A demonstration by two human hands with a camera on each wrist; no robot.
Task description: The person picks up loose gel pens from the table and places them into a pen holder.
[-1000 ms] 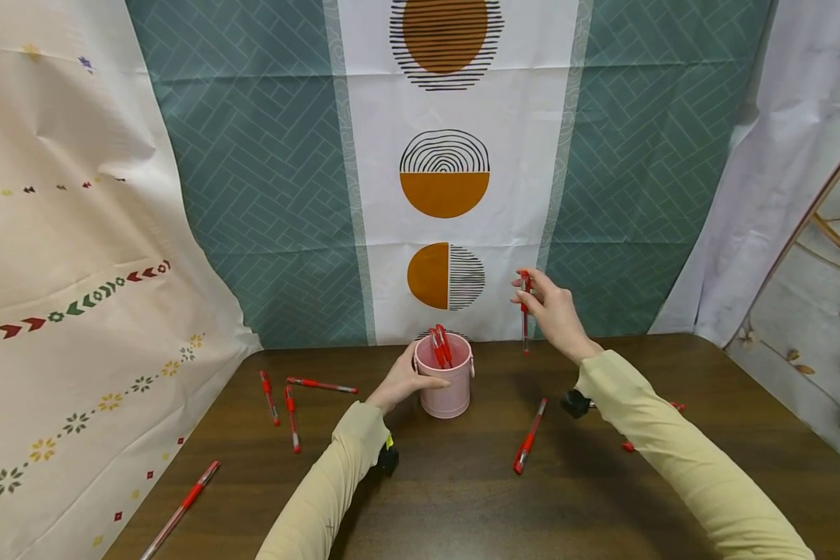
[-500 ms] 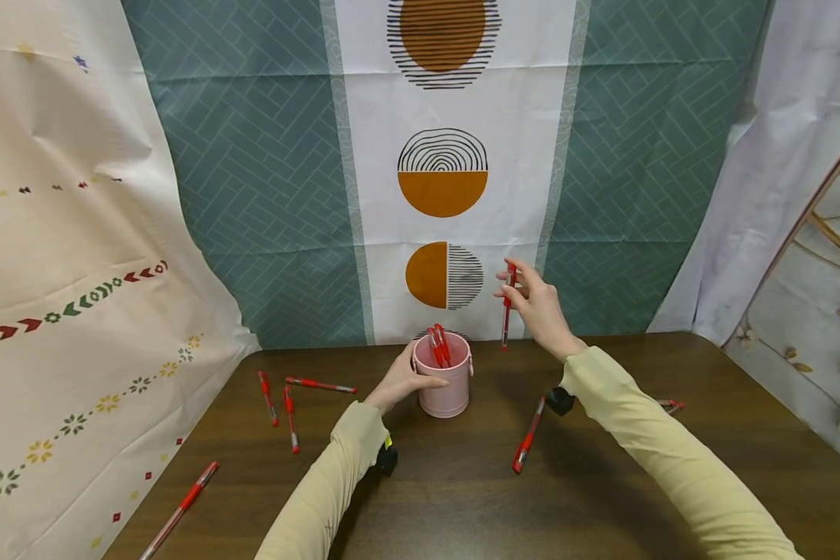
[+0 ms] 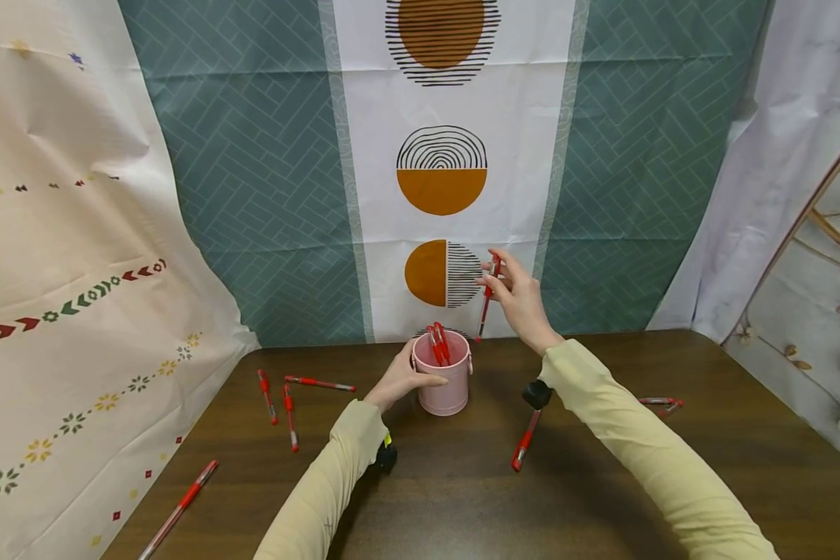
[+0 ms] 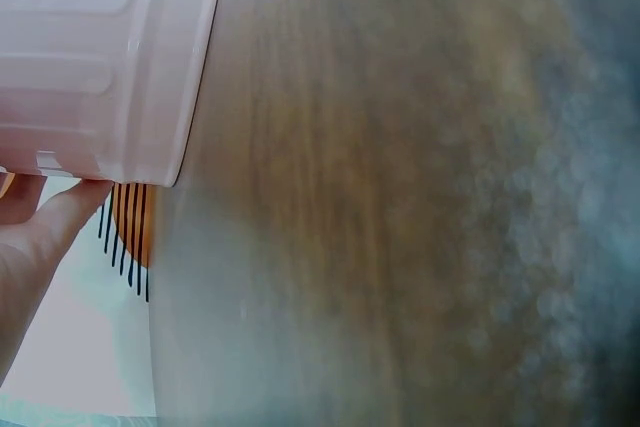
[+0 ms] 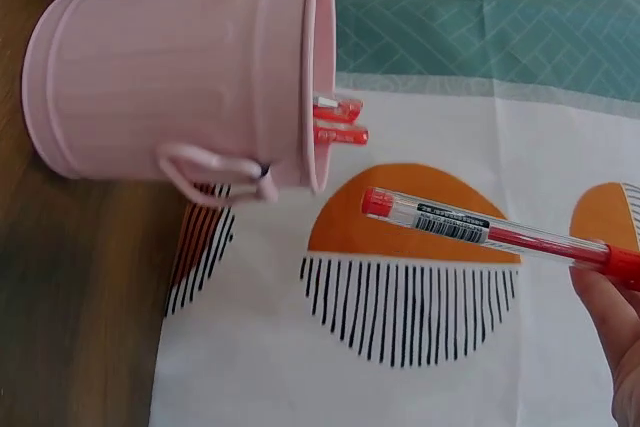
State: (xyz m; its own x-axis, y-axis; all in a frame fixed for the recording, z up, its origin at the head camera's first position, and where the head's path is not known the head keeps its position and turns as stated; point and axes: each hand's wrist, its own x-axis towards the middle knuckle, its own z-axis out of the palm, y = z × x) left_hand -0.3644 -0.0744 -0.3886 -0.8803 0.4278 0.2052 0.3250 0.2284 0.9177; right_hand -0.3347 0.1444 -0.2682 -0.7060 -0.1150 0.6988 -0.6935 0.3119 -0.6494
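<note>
Pen (image 3: 488,292) Held Beside and Above Cup (image 3: 444,394)

Your right hand (image 3: 523,302) pinches the pen with its fingers, sloped, plug end down. The barrel is clear, trimmed in red. Your left hand (image 3: 400,379) grips the cup, fingers partly hidden behind. The wall conceals the lower ends of the pens inside (image 5: 341,135). Only the right wrist view resolves the barcode label (image 5: 452,226); its edge crops the pen's upper end.

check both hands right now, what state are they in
Left hand: holding the pink bucket by its side.
Right hand: holding a red pen.
</note>
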